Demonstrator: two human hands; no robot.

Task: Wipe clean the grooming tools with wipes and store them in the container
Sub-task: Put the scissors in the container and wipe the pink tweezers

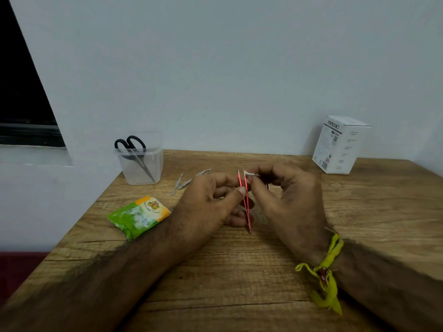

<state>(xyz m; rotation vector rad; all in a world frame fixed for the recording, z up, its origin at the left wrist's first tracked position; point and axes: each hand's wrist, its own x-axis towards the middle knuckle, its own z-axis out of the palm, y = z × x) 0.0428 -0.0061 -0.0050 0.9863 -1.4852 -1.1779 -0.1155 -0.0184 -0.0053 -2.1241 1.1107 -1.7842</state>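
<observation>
My left hand (pixel 208 202) holds pink tweezers (pixel 248 213) upright over the wooden table (pixel 239 271), thumb and fingers curled round the middle of them. My right hand (pixel 285 195) pinches a small white wipe (pixel 250 174) against one tweezer tip. A clear plastic container (pixel 141 168) stands at the table's back left corner with black-handled scissors (pixel 134 149) inside it. Several small metal grooming tools (pixel 185 180) lie on the table just behind my left hand.
A green and orange wipes packet (pixel 137 215) lies on the table left of my left wrist. A white cardboard box (pixel 340 144) stands at the back right against the wall. The table's left edge runs diagonally near the packet.
</observation>
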